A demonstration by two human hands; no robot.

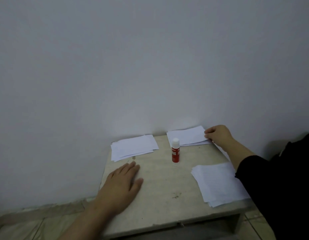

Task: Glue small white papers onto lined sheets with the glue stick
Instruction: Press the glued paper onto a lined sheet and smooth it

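Glue stick point(175, 150): upright mid-table, red label blurred, unreadable
Left hand point(121, 185): flat, fingers straight, on table point(160, 205)
Right hand point(217, 135): pinches far-right corner paper stack point(187, 135); lines too faint

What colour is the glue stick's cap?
White, on a red body; the glue stick shows plainly in the head view.

Bare pale tabletop point(160, 186) lies open centre and near; the upright red white-capped glue stick point(175, 150) blocks the far middle.

Plain room: bare wall point(150, 58), tiled floor point(29, 227), low table point(159, 196).
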